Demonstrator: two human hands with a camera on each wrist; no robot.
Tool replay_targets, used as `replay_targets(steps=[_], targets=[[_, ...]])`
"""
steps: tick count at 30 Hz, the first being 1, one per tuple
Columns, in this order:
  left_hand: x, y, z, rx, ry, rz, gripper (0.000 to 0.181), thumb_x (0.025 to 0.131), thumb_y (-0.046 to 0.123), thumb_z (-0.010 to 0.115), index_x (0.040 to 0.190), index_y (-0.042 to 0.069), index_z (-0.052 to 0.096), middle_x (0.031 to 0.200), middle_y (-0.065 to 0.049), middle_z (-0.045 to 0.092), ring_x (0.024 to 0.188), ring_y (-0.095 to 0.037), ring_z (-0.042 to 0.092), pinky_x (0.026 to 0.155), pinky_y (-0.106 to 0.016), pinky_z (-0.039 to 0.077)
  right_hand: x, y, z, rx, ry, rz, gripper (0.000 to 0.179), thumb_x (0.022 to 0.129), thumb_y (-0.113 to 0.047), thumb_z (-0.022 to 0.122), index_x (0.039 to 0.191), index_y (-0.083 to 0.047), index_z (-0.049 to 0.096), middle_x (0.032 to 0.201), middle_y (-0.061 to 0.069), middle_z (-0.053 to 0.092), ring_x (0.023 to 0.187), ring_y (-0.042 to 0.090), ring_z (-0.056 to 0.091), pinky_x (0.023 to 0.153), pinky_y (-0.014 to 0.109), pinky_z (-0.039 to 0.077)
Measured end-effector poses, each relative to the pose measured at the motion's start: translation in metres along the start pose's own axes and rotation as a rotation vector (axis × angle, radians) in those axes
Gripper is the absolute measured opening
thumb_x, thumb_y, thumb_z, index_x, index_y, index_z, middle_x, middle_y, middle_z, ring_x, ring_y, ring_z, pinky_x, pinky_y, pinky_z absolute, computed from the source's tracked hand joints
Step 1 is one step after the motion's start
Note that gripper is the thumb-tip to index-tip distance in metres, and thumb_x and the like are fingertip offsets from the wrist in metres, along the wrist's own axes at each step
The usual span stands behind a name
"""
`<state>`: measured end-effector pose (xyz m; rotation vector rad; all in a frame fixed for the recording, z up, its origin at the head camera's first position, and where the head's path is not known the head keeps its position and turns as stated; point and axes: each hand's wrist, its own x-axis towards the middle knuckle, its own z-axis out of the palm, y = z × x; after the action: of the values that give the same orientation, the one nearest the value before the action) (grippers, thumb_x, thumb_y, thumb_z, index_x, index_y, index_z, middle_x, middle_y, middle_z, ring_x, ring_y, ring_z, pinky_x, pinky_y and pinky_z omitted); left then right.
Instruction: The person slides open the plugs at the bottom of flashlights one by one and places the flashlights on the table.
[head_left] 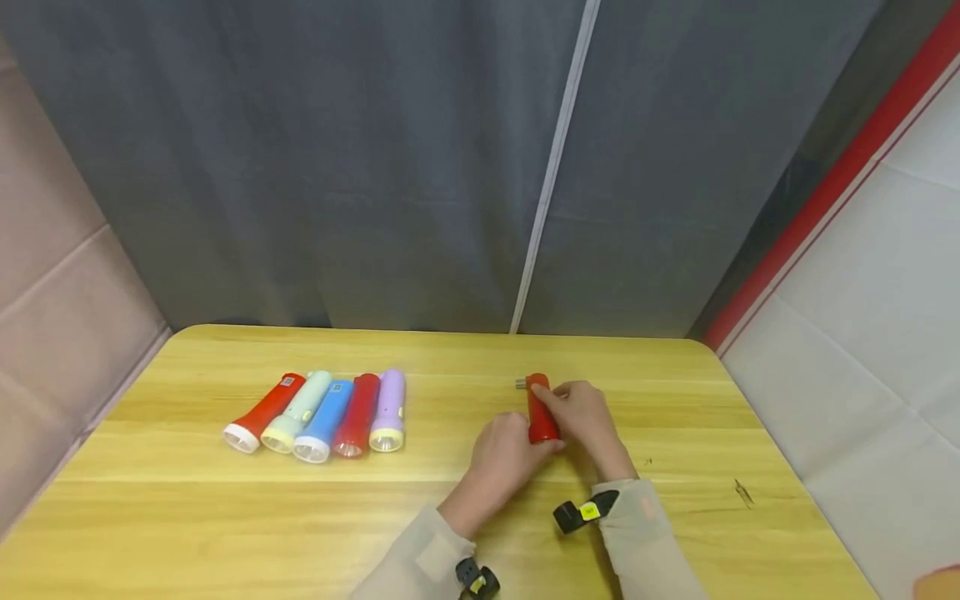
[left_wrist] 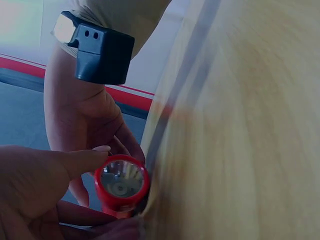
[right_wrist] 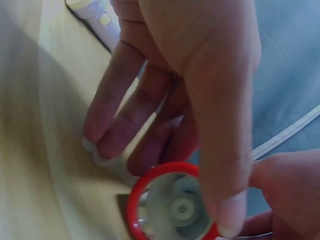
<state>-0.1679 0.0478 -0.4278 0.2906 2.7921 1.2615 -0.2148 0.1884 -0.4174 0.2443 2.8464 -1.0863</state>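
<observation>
A red flashlight (head_left: 541, 410) lies on the wooden table, its lens towards me and two metal plug prongs (head_left: 521, 384) sticking out to the left at its far end. My left hand (head_left: 501, 454) holds the lens end from the left. Its thumb lies at the rim, and the left wrist view has the clear lens (left_wrist: 122, 179) between thumb and fingers. From the right, my right hand (head_left: 588, 417) grips the body near the far end, thumb on top. In the right wrist view, the left hand (right_wrist: 200, 60) covers much of the red rim (right_wrist: 134, 202).
Left of the hands, several flashlights lie side by side, lenses towards me: red (head_left: 270, 411), pale green (head_left: 300, 408), blue (head_left: 327, 419), dark red (head_left: 359, 413) and purple (head_left: 389, 408). A grey curtain (head_left: 375, 167) hangs behind the table (head_left: 225, 533).
</observation>
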Motion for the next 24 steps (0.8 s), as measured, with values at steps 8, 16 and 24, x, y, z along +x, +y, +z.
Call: replay_targets(steps=[8, 16, 24], targets=[[-0.007, 0.003, -0.012, 0.057, -0.012, -0.025, 0.039, 0.086, 0.039, 0.080, 0.076, 0.007, 0.062, 0.062, -0.001, 0.049, 0.050, -0.014, 0.043, 0.044, -0.024, 0.032, -0.007, -0.007, -0.012, -0.176, 0.068, -0.044, 0.065, 0.096, -0.055, 0.058, 0.128, 0.001, 0.065, 0.113, 0.019, 0.074, 0.094, 0.030, 0.070, 0.077, 0.043, 0.059], [-0.019, -0.001, -0.041, 0.232, -0.011, 0.059, 0.039, 0.086, 0.036, 0.080, 0.102, 0.001, 0.075, 0.097, -0.011, 0.076, 0.068, -0.017, 0.062, 0.059, -0.031, 0.054, -0.018, -0.028, -0.016, -0.075, 0.100, -0.175, 0.057, 0.096, -0.046, 0.063, 0.132, -0.001, 0.063, 0.123, 0.022, 0.071, 0.113, 0.038, 0.068, 0.095, 0.053, 0.057], [-0.040, -0.023, -0.075, 0.444, 0.119, 0.102, 0.037, 0.089, 0.039, 0.076, 0.099, 0.004, 0.076, 0.084, -0.010, 0.070, 0.064, -0.018, 0.061, 0.049, -0.028, 0.050, -0.027, -0.050, -0.004, 0.054, 0.084, -0.285, 0.043, 0.095, -0.040, 0.068, 0.122, -0.006, 0.070, 0.112, 0.012, 0.076, 0.104, 0.029, 0.070, 0.094, 0.048, 0.058]])
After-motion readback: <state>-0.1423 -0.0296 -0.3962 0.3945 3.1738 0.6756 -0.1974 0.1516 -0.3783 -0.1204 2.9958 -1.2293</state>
